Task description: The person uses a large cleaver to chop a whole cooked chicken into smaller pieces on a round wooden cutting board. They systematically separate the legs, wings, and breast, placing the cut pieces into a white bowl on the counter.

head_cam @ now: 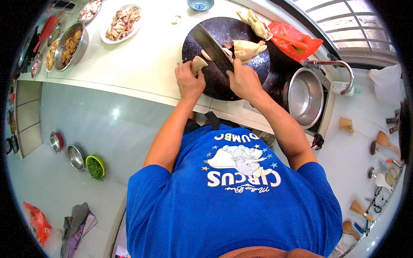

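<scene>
My right hand [244, 79] grips the handle of a broad cleaver [211, 45], whose blade lies across a round dark chopping board [219, 87]. My left hand [189, 80] holds a pale piece of poultry [198, 64] at the board's left edge. A small cut slice [206, 55] lies on the board left of the blade. Right of the blade sit more cut pieces and a larger piece of poultry [246, 50]. Another pale poultry piece [255, 24] lies at the board's upper right edge, next to a red plastic bag [295, 42].
A white plate of cut meat [122, 24] and a steel bowl of browned food [71, 48] stand on the left of the white counter [145, 64]. A small bowl [200, 4] is beyond the board. At right are a steel basin [305, 98] and a curved faucet [347, 66].
</scene>
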{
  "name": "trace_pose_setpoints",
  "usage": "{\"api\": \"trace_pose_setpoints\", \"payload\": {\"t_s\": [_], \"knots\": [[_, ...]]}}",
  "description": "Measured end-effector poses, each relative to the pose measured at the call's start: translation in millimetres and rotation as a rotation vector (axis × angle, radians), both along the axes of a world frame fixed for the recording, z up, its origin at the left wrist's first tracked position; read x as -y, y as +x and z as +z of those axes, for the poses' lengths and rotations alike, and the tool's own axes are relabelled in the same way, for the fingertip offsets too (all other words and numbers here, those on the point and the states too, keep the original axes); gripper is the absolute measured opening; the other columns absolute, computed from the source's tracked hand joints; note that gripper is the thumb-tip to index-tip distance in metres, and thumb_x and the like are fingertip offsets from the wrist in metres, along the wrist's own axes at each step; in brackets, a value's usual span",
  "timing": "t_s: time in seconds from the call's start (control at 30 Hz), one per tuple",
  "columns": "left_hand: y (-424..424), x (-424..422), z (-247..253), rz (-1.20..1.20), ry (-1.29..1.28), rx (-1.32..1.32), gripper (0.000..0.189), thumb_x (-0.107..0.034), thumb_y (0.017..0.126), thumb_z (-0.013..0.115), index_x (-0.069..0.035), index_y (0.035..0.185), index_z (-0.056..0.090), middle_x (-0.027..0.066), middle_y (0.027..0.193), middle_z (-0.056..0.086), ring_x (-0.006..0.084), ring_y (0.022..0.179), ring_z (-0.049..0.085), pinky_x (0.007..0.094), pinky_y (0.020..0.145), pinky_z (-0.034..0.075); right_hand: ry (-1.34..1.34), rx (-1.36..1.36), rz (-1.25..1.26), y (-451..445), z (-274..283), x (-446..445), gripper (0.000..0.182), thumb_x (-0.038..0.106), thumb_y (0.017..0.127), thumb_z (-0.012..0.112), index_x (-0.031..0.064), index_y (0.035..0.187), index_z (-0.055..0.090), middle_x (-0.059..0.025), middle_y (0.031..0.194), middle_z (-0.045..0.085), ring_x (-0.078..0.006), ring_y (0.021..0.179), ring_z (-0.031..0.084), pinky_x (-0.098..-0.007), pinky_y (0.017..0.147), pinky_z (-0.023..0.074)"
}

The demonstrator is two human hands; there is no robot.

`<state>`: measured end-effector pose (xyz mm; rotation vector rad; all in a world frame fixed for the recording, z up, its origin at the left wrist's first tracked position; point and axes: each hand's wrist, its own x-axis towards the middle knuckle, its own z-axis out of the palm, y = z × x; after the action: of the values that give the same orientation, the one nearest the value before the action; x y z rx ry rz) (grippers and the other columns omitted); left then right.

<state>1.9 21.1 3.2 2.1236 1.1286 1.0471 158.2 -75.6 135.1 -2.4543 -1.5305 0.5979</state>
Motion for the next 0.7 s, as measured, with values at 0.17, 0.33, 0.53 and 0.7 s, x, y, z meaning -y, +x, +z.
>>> {"api": "trace_pose_setpoints", "payload": {"t_s": [0.17,0.33,0.53,0.7], "knots": [[-11,2,-2,0.018,-0.004,-0.011,0.032,-0.007,0.079,0.076,0.001,0.105,0.06,0.0183,0.098,0.061,0.0368,0.094,0.06,0.0464,0.081,0.049,0.168,0.009,0.087,-16,1,-18,0.031,0.02,0.095,0.063,-0.0053,0.107,0.048,-0.0338,0.085,0.067,-0.0528,0.082,0.066,-0.0606,0.074,0.051],[-14,2,-10,0.012,0.004,0.032,0.026,-0.006,0.079,0.074,0.0,0.099,0.059,0.0173,0.093,0.06,0.037,0.091,0.059,0.0474,0.078,0.049,0.271,0.052,0.184,-28,9,-32,0.032,0.018,0.096,0.062,-0.0062,0.112,0.049,-0.0335,0.091,0.068,-0.0517,0.083,0.067,-0.0597,0.074,0.052],[-8,5,-1,-0.04,-0.024,0.003,0.026,-0.002,0.077,0.07,0.003,0.099,0.057,0.0219,0.095,0.058,0.0431,0.095,0.055,0.0518,0.084,0.047,0.413,0.443,0.308,-37,-40,-35,0.026,0.01,0.092,0.06,-0.0079,0.11,0.054,-0.037,0.105,0.068,-0.0499,0.095,0.07,-0.0561,0.082,0.0561],[-7,2,5,-0.02,-0.001,-0.09,0.029,-0.004,0.077,0.071,0.005,0.101,0.058,0.0238,0.097,0.06,0.0447,0.095,0.057,0.0534,0.084,0.048,-0.103,0.012,0.153,-39,-6,-30,0.022,0.006,0.09,0.057,-0.0064,0.108,0.053,-0.0335,0.099,0.07,-0.0491,0.095,0.07,-0.0565,0.082,0.0553]]}}
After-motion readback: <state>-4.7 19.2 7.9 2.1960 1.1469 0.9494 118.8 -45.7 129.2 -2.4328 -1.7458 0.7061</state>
